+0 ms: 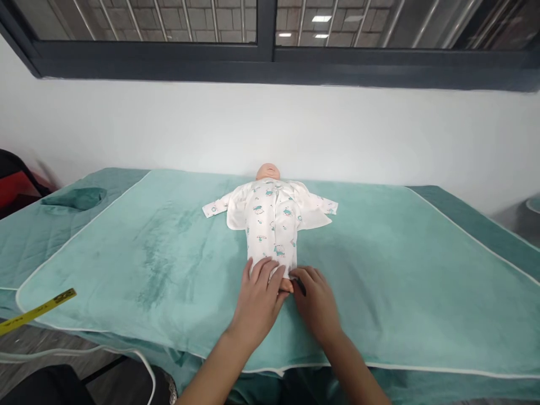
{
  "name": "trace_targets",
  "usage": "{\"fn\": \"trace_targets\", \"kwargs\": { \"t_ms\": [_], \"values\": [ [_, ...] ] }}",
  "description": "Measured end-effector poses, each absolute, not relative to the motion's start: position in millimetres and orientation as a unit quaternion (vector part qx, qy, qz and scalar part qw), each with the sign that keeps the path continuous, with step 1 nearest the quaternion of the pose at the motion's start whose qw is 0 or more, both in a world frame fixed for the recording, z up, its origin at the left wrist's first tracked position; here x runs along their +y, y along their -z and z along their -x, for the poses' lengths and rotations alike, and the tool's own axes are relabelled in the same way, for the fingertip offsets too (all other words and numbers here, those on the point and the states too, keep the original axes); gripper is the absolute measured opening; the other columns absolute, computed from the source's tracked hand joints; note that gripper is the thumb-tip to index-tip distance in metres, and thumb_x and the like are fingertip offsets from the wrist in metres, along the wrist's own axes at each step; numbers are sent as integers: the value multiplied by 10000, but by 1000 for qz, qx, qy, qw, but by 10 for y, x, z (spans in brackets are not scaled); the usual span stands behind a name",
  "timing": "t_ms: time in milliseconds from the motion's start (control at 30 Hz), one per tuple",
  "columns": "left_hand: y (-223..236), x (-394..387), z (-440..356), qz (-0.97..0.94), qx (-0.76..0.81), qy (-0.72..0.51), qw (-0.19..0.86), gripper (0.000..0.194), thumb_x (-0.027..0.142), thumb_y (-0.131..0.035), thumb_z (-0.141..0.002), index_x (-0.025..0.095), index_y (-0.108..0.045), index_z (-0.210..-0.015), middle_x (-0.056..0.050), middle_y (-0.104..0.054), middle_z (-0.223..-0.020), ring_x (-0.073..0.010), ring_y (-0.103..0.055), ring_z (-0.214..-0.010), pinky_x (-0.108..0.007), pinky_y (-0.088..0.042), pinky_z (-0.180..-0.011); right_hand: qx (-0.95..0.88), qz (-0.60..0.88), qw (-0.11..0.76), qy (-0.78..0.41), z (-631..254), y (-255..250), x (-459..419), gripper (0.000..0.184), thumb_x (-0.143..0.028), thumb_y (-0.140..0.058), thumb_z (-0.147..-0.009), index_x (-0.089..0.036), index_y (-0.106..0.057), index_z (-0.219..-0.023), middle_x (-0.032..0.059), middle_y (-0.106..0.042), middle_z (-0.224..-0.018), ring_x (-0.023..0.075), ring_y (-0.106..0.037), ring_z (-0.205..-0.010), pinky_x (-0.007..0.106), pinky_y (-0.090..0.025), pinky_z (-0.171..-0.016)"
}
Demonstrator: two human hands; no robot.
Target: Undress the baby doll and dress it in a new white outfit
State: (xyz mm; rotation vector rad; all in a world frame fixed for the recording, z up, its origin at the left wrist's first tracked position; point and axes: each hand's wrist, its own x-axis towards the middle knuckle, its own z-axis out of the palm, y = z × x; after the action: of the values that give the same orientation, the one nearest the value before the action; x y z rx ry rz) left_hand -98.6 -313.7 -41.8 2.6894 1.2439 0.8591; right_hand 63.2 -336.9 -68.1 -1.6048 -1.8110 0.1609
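A baby doll (pixel 269 171) lies on its back, head toward the wall, in a white printed baby top (pixel 238 203) with sleeves spread wide. White printed baby trousers (pixel 272 230) cover its body and legs. My left hand (pixel 259 298) lies over the lower trouser legs, its fingers bent onto the cloth and thumb by the doll's foot (pixel 287 286). At the right cuff, my right hand (pixel 316 304) is closed, pinching the hem beside that foot. Something small and dark shows at its thumb; I cannot make out what. The other foot is hidden by my left hand.
A light green blanket (pixel 169 253) with white piping covers the bed. A yellow tape strip (pixel 37 312) sticks in at the left. A pale cable (pixel 139 360) hangs by a black object at lower left. The white wall (pixel 169 124) and window frame (pixel 265 62) stand behind.
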Motion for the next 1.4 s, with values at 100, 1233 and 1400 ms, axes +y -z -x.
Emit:
{"fn": "trace_targets", "kwargs": {
  "t_ms": [100, 1233, 1400],
  "values": [
    [361, -3115, 924, -874, 413, -257, 16, 457, 196, -635, -833, 212, -475, -1261, -98, -593, -1222, -272, -532, -1171, -601, -295, -1102, -695, 594, 395, -97, -644, 657, -3362, 131, -144, -511, -903, -214, -605, -961, 52, -650, -954, 206, -574, -904, 355, -464, -806],
    [300, -3075, 994, -845, 350, -354, 196, 129, 212, -610, -871, 218, -565, -992, -48, -616, -1024, -205, -583, -993, -381, -499, -877, -674, 502, 484, -245, -734, 320, -3624, 143, -74, -448, -813, -207, -487, -781, 7, -520, -798, 141, -503, -736, 262, -403, -671],
    [365, -3096, 980, -837, 346, -366, 213, 87, 156, -500, -920, 210, -536, -978, -46, -616, -967, -186, -583, -926, -343, -508, -807, -682, 517, 457, -241, -771, 402, -3616, 129, -96, -443, -843, -208, -505, -836, 10, -527, -824, 144, -503, -759, 264, -410, -690]
  ]
}}
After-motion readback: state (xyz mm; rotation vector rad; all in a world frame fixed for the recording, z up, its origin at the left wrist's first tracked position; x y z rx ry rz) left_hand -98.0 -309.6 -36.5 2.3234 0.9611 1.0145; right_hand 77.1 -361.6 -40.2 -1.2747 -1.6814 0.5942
